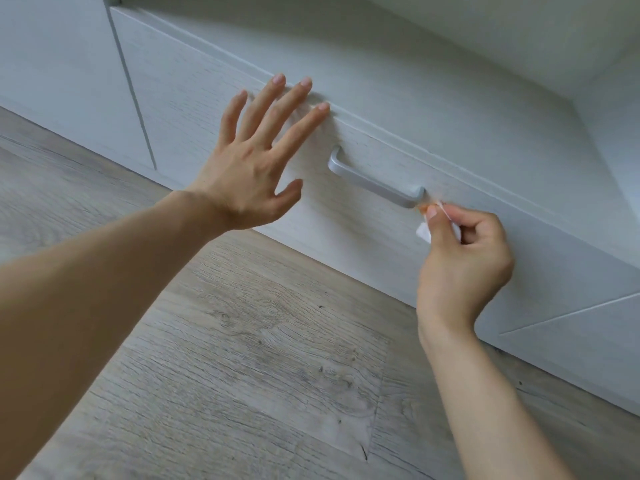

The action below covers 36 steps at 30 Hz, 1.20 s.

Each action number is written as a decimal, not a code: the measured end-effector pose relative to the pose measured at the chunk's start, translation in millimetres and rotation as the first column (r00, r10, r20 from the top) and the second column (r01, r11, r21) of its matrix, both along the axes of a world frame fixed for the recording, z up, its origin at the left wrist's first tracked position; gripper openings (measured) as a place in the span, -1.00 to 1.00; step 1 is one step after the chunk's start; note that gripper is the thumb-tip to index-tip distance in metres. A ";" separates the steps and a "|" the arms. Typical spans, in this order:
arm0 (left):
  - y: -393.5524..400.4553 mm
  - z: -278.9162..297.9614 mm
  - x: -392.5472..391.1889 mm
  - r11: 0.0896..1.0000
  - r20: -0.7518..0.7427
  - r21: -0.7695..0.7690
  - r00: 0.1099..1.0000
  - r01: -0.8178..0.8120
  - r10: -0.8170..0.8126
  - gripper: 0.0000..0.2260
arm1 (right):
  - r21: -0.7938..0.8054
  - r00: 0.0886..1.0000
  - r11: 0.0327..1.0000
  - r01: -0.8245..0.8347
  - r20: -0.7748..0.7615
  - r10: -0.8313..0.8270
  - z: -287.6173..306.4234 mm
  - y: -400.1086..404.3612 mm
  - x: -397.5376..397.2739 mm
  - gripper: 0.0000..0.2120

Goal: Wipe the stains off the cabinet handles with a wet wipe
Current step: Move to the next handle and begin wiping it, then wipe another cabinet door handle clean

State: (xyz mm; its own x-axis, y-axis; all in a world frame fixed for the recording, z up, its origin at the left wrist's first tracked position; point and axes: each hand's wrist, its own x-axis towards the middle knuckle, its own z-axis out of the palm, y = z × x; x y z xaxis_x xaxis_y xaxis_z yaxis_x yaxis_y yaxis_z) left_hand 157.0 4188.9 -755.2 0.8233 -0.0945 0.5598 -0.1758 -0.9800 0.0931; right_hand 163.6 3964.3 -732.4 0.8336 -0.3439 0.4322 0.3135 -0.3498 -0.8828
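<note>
Silver handle (375, 181): one; wipe (423, 233): one; hands: two.

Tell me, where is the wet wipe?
The right hand pinches the wet wipe at the right end of the silver drawer handle.

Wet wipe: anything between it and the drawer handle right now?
Nothing visible. The right hand pinches the wet wipe right at the near end of the handle, its orange-stained tip at the handle's foot. The left hand lies flat on the drawer front, off to the side, clear of the handle.
</note>
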 end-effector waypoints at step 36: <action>77.3 622.6 -179.4 0.971 -0.515 0.071 0.825 -0.228 0.231 -0.49 | -0.208 0.706 0.797 -0.567 -0.621 0.341 630.0 89.2 -74.2 -0.85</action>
